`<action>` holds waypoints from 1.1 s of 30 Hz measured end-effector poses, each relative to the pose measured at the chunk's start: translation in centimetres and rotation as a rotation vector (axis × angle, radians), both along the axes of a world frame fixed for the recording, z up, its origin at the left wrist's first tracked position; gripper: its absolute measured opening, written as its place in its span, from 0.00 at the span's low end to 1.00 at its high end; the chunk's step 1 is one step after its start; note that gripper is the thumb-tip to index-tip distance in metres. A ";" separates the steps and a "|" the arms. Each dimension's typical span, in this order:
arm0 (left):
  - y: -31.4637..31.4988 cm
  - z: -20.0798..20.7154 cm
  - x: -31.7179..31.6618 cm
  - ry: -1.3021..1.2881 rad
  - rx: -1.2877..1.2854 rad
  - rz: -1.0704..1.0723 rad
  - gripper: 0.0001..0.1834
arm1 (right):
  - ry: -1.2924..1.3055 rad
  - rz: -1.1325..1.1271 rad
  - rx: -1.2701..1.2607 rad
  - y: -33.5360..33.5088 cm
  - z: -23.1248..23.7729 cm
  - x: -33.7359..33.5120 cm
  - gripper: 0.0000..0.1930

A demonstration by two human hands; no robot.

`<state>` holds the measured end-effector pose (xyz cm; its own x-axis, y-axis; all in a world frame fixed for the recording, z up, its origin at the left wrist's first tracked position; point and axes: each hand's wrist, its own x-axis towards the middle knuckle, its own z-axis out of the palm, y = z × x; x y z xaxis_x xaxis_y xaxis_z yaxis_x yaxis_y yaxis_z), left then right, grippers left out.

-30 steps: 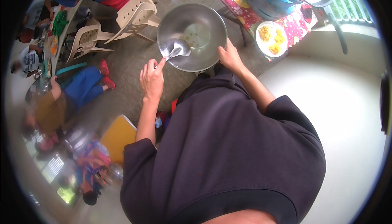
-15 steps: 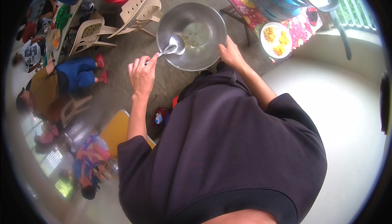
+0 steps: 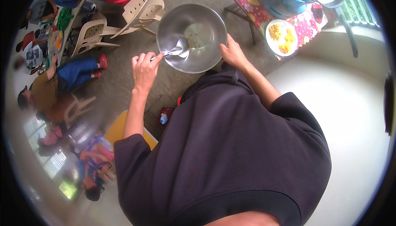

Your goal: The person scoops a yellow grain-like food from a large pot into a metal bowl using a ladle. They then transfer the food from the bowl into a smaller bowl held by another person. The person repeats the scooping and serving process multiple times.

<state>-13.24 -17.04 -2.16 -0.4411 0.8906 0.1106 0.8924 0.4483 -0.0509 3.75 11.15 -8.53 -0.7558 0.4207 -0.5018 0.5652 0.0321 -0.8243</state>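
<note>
Left hand (image 3: pixel 145 71) is grasping a spoon (image 3: pixel 179 49), its head reaching into a steel bowl (image 3: pixel 208 30), fingers of right hand (image 3: pixel 232 53) gripping the rim

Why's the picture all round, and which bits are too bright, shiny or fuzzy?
In the head view, a fisheye lens gives the round picture and black corners; in the head view, the white surface at right looks washed out, the metal bowl and spoon shine, and the people at lower left look fuzzy.
</note>
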 end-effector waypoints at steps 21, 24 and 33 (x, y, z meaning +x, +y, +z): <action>1.2 1.8 -3.0 -0.041 -0.061 -0.176 0.17 | 0.070 0.064 0.129 0.2 -0.1 0.0 0.22; 1.4 1.7 -3.2 -0.044 -0.072 -0.192 0.17 | 0.059 0.060 0.108 0.1 0.0 -0.1 0.22; 1.8 0.8 -3.5 -0.018 -0.108 -0.229 0.18 | 0.080 0.082 0.101 0.5 -0.4 0.0 0.20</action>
